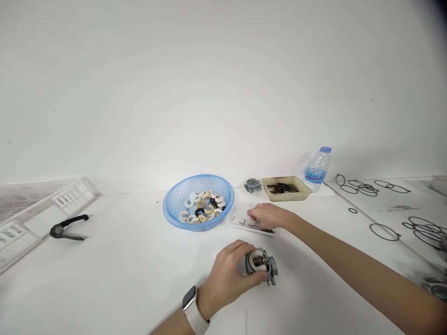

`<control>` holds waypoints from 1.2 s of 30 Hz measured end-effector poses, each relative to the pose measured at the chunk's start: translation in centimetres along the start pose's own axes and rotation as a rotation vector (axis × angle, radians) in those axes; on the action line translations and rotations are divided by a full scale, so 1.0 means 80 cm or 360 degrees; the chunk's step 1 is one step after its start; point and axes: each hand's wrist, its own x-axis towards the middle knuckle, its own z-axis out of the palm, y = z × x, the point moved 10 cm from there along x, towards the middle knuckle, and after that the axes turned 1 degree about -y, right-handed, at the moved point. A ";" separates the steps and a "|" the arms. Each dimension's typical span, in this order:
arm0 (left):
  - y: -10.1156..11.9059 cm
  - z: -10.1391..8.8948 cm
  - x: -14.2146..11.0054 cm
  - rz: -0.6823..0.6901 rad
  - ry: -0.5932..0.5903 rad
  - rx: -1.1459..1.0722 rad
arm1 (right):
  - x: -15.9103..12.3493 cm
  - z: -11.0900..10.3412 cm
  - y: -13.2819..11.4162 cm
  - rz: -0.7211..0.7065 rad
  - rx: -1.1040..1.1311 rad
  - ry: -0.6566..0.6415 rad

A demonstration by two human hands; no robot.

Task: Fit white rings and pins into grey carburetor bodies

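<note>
At the left of the frame a black clamp-like tool [66,229] lies on the tabletop [115,260], well apart from the blue basket [230,197] of ring-shaped pieces near the centre. Below the basket, my left hand [232,270] curls partly open around the metal part [261,265], gripping it, while just right of centre my right hand [268,216] reaches into the white tray [237,224], fingers bent down, their hold hidden.

We count one blue basket [169,209], one bottle [317,168], one beige tray [291,197], one white tray [249,229], one black-handled tool [60,230], one watch [190,298] and at least three grey metal castings [271,267]. Curved pieces [208,211] and black rings [370,190] overlap too much for us to count.
</note>
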 end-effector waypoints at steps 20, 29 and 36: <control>-0.003 0.001 -0.001 -0.0093 0.0003 -0.0096 | -0.089 -0.027 -0.007 -0.0350 0.1524 0.0467; 0.004 0.004 -0.003 -0.0016 0.0004 -0.0074 | -0.105 0.034 -0.043 -0.0216 0.2306 0.0442; 0.005 0.004 -0.002 -0.0001 0.0015 -0.0029 | -0.100 0.052 -0.037 -0.0024 0.2529 0.0472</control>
